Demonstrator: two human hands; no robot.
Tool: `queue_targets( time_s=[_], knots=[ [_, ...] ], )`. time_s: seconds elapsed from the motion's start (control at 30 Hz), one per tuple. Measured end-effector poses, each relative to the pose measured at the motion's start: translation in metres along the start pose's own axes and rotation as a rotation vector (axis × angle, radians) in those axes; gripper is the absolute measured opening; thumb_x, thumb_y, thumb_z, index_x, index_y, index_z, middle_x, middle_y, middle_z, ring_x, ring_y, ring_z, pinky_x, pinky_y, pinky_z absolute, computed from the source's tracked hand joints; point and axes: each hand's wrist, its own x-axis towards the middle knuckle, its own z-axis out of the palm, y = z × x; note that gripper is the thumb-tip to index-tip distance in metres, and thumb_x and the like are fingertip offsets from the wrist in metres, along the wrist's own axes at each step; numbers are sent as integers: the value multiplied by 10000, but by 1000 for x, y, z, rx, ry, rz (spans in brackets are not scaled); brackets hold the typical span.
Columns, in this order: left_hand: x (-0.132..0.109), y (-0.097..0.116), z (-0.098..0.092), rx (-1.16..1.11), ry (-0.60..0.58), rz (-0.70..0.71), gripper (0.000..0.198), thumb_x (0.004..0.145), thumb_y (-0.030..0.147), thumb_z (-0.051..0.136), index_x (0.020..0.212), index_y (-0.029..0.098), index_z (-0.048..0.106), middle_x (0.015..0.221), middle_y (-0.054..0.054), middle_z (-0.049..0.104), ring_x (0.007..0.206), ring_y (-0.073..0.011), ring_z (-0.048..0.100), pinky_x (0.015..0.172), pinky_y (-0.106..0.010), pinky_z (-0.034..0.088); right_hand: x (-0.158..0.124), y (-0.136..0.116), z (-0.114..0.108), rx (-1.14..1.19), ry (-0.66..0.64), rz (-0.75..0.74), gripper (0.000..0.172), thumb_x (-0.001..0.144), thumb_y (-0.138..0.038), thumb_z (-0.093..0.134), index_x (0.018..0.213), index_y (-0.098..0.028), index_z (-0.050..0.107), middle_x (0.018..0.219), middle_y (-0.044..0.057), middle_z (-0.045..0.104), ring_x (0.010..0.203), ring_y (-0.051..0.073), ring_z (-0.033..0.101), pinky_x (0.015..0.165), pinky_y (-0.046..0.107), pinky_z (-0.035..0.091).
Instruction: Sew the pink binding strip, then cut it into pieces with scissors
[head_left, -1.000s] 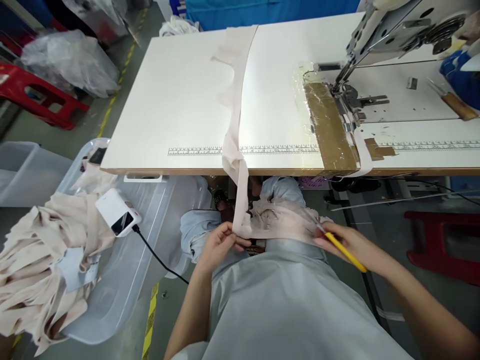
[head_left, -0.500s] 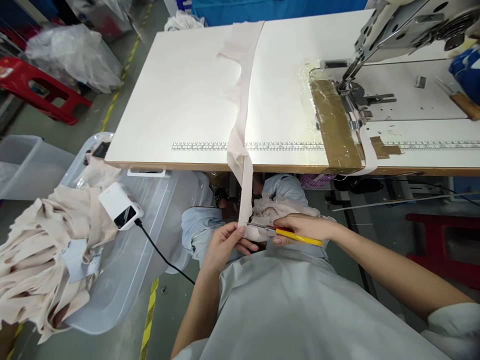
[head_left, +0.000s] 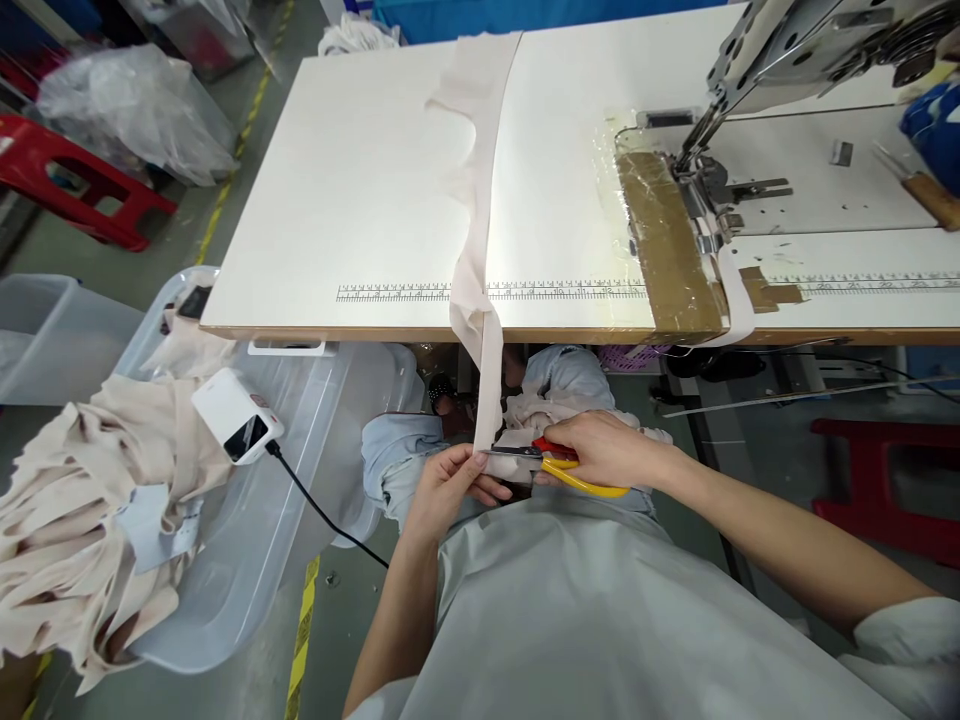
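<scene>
A pale pink fabric strip (head_left: 491,375) runs down over the front edge of the white sewing table (head_left: 360,180) to my lap. My left hand (head_left: 456,480) pinches its lower end between thumb and fingers. In my right hand (head_left: 596,448) are scissors (head_left: 581,475) with red and yellow handles. Their blades point left and lie at the strip's end, close to my left fingertips. More pale fabric (head_left: 555,405) is bunched on my lap behind the scissors.
A sewing machine (head_left: 817,50) stands at the table's right. On the left, a clear plastic bin (head_left: 217,590) holds heaped fabric strips (head_left: 90,510) and a white device (head_left: 238,415) with a black cable. A red stool (head_left: 82,185) stands beyond it.
The scissors have turned in my right hand, and more of the red handle and blades shows. My left hand still pinches the strip in nearly the same place. The view has shifted slightly.
</scene>
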Motion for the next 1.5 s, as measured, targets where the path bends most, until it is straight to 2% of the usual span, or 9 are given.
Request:
queue_targets(
  time_s=[0.33, 0.53, 0.73, 0.83, 0.9, 1.03, 1.2, 1.37, 1.5],
  knots=[
    [2, -7, -3, 11, -36, -12, 467, 741, 588, 744, 829, 139, 649, 617, -58, 729, 595, -189, 724, 519, -221, 524, 3, -3, 5, -59, 10, 8, 383, 882, -530, 602, 680, -212, 531, 641, 9, 584, 532, 157, 451, 515, 289, 175],
    [5, -7, -11, 186, -30, 7, 483, 827, 626, 616, 898, 149, 646, 681, -68, 722, 618, -194, 706, 545, -262, 530, 6, -3, 7, -42, 26, 36, 418, 875, -489, 618, 613, -216, 441, 565, -10, 511, 497, 137, 399, 509, 281, 186],
    [41, 12, -30, 721, 477, 539, 517, 871, 486, 607, 1305, 209, 560, 1268, -140, 584, 999, -223, 623, 669, -302, 526, -15, 6, 25, 123, 145, 32, 478, 879, -565, 550, 622, -236, 315, 553, -29, 441, 501, 133, 378, 509, 274, 218],
    [70, 23, -27, 774, 531, 741, 479, 874, 469, 616, 1281, 218, 575, 1330, -142, 533, 1241, -268, 500, 878, -371, 511, -27, 6, 34, 227, 231, 68, 457, 874, -540, 542, 637, -242, 291, 556, -40, 416, 503, 129, 361, 509, 268, 246],
    [84, 24, -21, 722, 481, 781, 376, 885, 488, 600, 1139, 213, 640, 1243, -127, 593, 1217, -261, 518, 947, -394, 482, -34, 6, 37, 296, 263, 97, 456, 870, -544, 543, 642, -243, 287, 561, -46, 408, 508, 126, 352, 503, 261, 259],
    [89, 2, -15, 377, 346, 601, 393, 906, 571, 527, 830, 199, 630, 846, -57, 664, 839, -192, 647, 822, -352, 530, -46, 13, 39, 396, 315, 159, 455, 863, -562, 567, 641, -237, 339, 585, -42, 426, 537, 129, 365, 510, 257, 293],
    [71, -32, -19, -20, 312, 376, 470, 876, 635, 531, 1012, 185, 560, 934, -85, 679, 784, -186, 679, 655, -309, 548, -51, 28, 42, 473, 361, 215, 460, 856, -594, 574, 631, -233, 399, 590, -41, 407, 546, 136, 373, 514, 259, 305],
    [75, -11, -9, 335, 545, 659, 643, 842, 579, 632, 1338, 203, 469, 1141, -121, 585, 927, -184, 611, 732, -304, 522, -47, 27, 43, 472, 392, 208, 423, 853, -577, 583, 650, -233, 444, 602, -31, 452, 558, 148, 411, 534, 271, 326],
    [89, 17, 3, 646, 631, 878, 553, 830, 561, 657, 1246, 209, 564, 1308, -150, 503, 1221, -265, 494, 935, -383, 471, -49, 20, 45, 499, 399, 200, 417, 863, -575, 575, 660, -230, 459, 615, -23, 479, 567, 151, 428, 532, 270, 328]
  ],
)
